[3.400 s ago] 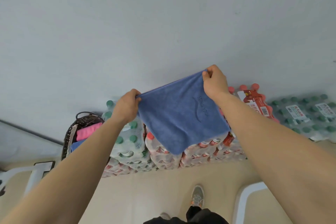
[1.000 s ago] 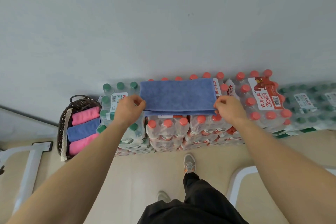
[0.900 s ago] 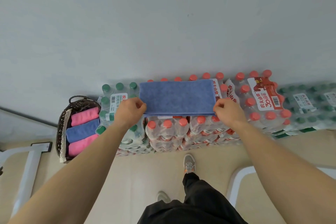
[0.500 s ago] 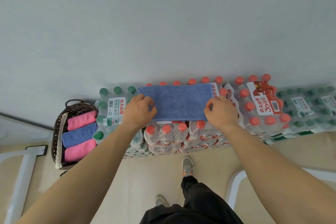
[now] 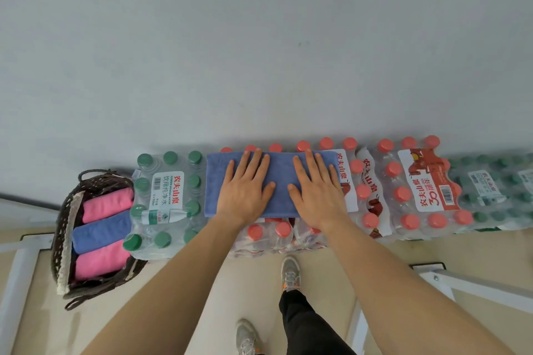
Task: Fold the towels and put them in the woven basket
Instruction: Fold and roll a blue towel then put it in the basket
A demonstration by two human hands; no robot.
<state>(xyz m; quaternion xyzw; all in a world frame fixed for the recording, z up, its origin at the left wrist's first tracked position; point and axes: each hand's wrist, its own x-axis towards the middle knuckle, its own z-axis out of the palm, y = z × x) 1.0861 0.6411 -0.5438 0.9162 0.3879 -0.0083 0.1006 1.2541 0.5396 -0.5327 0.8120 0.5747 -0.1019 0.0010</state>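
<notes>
While three rolled towels [image 5: 101, 232] fill one basket [image 5: 59, 253], two spread hands [image 5: 245, 196] [image 5: 317, 196] press one blue towel [image 5: 279, 181].

two blue towels [image 5: 215, 181], two pink towels [image 5: 106, 204], one woven basket [image 5: 62, 239], two hands [image 5: 245, 193].

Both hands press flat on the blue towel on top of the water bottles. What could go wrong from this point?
1. The blue towel lies on bumpy bottle caps, so the fold may crease unevenly under the left hand and right hand.
2. The woven basket looks nearly filled by three towels, so this one may not fit beside them.
</notes>
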